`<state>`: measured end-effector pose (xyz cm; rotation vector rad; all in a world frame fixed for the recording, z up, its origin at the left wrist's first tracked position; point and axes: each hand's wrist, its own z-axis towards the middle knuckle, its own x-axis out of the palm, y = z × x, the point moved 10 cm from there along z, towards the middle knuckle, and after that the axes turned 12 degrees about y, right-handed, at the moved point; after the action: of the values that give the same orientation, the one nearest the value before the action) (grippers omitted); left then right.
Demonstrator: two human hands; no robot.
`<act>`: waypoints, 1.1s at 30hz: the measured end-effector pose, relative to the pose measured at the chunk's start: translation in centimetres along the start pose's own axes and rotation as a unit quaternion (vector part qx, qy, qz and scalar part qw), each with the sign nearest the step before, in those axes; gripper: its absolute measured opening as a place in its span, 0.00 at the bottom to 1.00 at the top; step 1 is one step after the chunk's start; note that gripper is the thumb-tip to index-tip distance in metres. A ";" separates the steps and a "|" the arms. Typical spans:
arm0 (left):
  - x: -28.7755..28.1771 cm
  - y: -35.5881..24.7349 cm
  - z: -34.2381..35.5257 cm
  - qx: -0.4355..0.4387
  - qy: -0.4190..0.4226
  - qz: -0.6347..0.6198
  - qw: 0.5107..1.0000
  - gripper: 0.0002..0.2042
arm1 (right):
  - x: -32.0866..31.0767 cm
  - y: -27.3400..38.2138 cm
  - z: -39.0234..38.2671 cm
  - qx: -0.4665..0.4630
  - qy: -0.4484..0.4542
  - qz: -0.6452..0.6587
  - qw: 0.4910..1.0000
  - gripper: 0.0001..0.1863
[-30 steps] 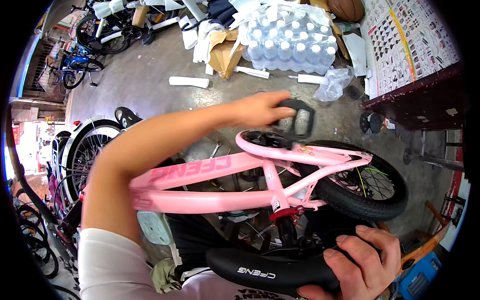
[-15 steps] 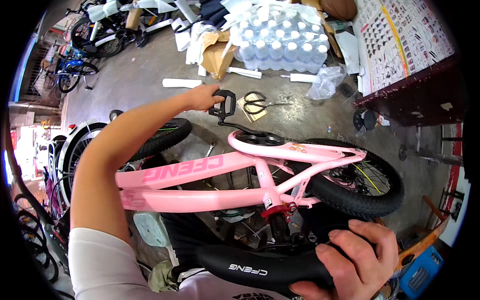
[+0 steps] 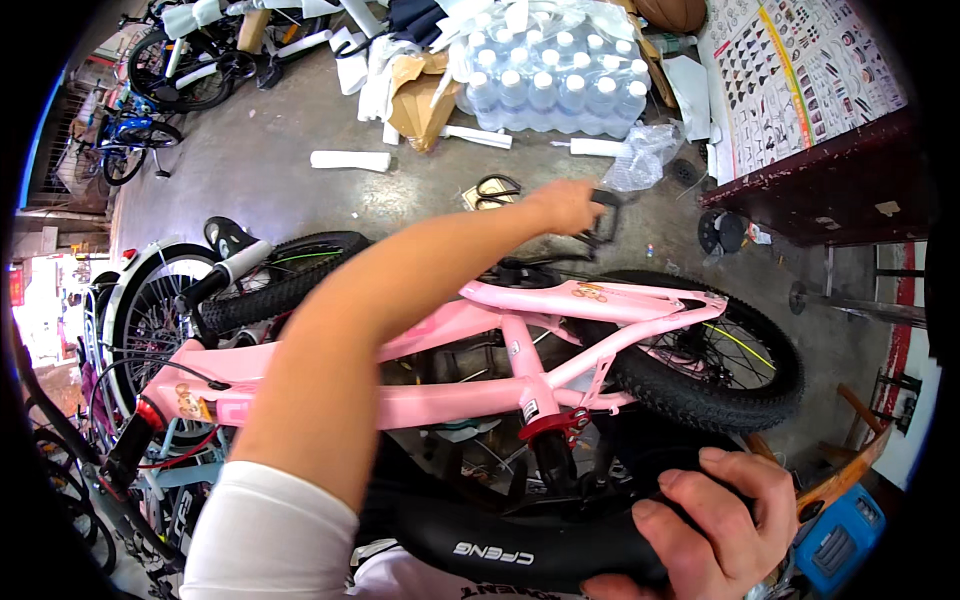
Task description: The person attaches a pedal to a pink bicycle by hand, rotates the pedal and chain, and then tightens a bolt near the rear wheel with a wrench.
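"Where is the pink bicycle [image 3: 455, 403] sitting in the view?"

"It is stretching across the middle, its rear wheel [image 3: 690, 400] showing between three and four o'clock, its front wheel [image 3: 268, 302] showing near nine. The black saddle [image 3: 480, 540] is lying at six o'clock, close against the person's body."

"And what is the left hand [image 3: 572, 208] doing?"

"It is reaching out to two o'clock, its grip clamping the near edge of a black pedal [image 3: 608, 200]. The bare arm is crossing over the bicycle and covering part of it."

"What about the right hand [image 3: 715, 520]?"

"That one is staying busy between four and five o'clock: its grip is clamping one end of the saddle, the fingers bending over the top, the thumb pressing along the near side."

"What else is lying around?"

"Black-handled scissors [image 3: 497, 192] are resting on the floor [image 3: 240, 180] at twelve o'clock, wrapped bottles [image 3: 555, 90] are standing between twelve and one, and a blue case [image 3: 840, 540] is sitting at four."
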<state>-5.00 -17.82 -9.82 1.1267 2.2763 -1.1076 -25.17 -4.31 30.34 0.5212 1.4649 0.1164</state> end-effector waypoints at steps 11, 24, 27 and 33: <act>-4.4 16.0 -7.8 -0.164 -0.034 0.092 0.981 0.23 | -1.1 -0.6 -0.9 0.026 -0.006 0.008 1.000 0.25; -6.0 15.3 -12.3 -0.189 -0.031 0.141 0.971 0.20 | 1.0 -22.1 -1.9 0.255 -0.052 0.267 0.928 0.16; -5.6 13.4 -11.3 -0.172 -0.033 0.144 0.974 0.19 | 8.1 -35.5 -6.7 0.441 0.066 0.364 0.818 0.15; -5.4 15.0 -11.4 -0.167 -0.062 0.140 0.974 0.18 | 19.7 -41.8 -11.5 0.550 0.343 0.266 0.714 0.13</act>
<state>10.37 -6.02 -6.77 1.1569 2.0319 -0.6380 -43.75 -30.61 -4.79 2.0717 1.9727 -0.1615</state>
